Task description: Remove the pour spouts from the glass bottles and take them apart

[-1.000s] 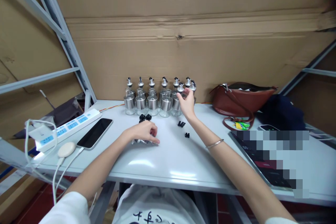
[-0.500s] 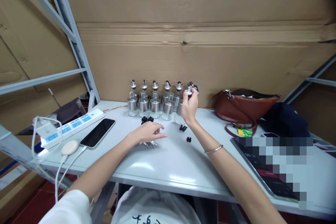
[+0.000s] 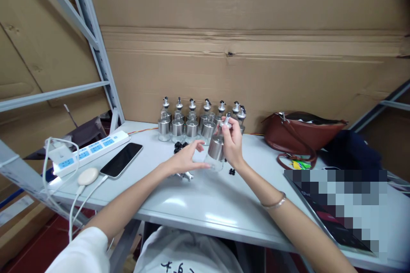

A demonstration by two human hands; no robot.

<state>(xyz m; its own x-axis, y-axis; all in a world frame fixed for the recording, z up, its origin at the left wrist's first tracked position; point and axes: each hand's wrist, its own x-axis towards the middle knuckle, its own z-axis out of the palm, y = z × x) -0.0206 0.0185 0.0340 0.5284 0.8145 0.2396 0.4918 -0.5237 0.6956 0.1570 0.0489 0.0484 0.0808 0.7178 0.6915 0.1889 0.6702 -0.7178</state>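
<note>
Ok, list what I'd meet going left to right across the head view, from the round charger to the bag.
Round charger, phone, left hand, held bottle, right hand, bag.

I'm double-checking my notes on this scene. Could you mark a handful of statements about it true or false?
1. The right hand grips a glass bottle near its top. True.
2. That bottle is perfectly upright. False: it is tilted, its top leaning toward the right of the picture.
3. The left hand is closed around a phone. False: it is open, by the lower part of the bottle; whether the thumb touches the glass, I cannot tell.
4. The phone lies beside the power strip. True.
5. The brown handbag is left of the bottle rows. False: the handbag is to their right.
</note>
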